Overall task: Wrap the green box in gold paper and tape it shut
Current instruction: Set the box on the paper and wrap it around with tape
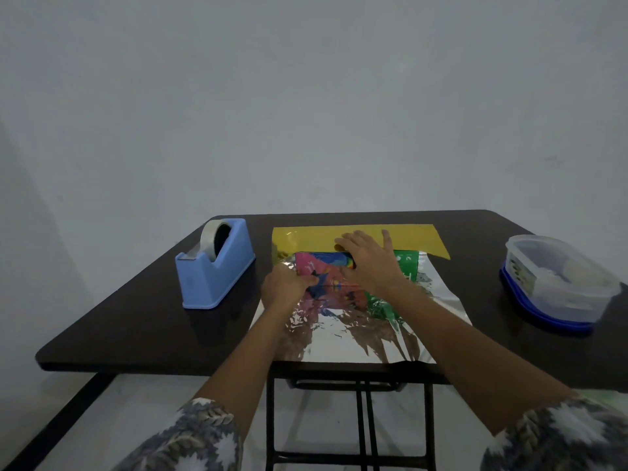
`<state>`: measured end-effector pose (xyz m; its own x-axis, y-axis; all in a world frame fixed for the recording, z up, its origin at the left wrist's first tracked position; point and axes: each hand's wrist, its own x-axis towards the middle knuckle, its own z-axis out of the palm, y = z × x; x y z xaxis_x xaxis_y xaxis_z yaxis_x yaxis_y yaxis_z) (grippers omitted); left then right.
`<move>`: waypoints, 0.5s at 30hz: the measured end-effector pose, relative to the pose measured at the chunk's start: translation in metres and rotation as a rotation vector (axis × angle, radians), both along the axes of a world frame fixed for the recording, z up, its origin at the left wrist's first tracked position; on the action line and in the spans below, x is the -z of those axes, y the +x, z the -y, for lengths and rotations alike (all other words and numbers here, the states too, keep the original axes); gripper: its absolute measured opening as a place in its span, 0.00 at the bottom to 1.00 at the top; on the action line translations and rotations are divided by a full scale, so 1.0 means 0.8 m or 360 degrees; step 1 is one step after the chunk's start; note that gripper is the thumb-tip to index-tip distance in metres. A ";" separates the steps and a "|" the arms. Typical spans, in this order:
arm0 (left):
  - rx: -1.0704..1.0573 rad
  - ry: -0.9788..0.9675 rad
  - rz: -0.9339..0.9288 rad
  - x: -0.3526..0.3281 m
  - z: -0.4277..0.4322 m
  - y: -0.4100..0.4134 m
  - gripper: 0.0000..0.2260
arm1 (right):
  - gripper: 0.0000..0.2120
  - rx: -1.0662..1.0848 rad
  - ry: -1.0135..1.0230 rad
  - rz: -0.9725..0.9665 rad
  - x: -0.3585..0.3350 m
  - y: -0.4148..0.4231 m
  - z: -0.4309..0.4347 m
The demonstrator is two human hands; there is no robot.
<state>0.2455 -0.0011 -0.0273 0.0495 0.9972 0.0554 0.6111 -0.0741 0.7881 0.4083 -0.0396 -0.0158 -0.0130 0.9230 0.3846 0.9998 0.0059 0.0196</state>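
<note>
Positioning the green box (326,266) at mid-frame, on the gold paper (373,345) with its silver back turned up toward the lower edge and its gold face showing just above. Pressing down on the box top with the right hand (368,258), palm flat and fingers spread. Curling the left hand (283,287) against the box's left end; cannot tell whether pinching paper or box. Judged an early step, with no fold over the box and no tape on. Calls next for lifting the lower flap over the box, then reaching to the tape dispenser (214,266) at left of centre.
</note>
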 end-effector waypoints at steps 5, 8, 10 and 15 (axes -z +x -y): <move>-0.0137 0.0018 0.0074 0.007 0.003 0.009 0.35 | 0.30 0.0025 -0.0007 -0.0066 -0.006 0.002 0.003; -0.0138 0.0031 -0.0054 0.008 0.003 0.017 0.43 | 0.32 0.0039 -0.0011 -0.0065 -0.013 0.000 0.002; -0.0121 0.0066 -0.0009 0.011 0.003 0.020 0.45 | 0.33 0.0040 -0.0025 -0.0052 -0.015 0.000 0.002; -0.0169 0.0108 0.0233 0.021 -0.002 0.018 0.40 | 0.33 0.0017 -0.0031 -0.0058 -0.012 0.000 -0.001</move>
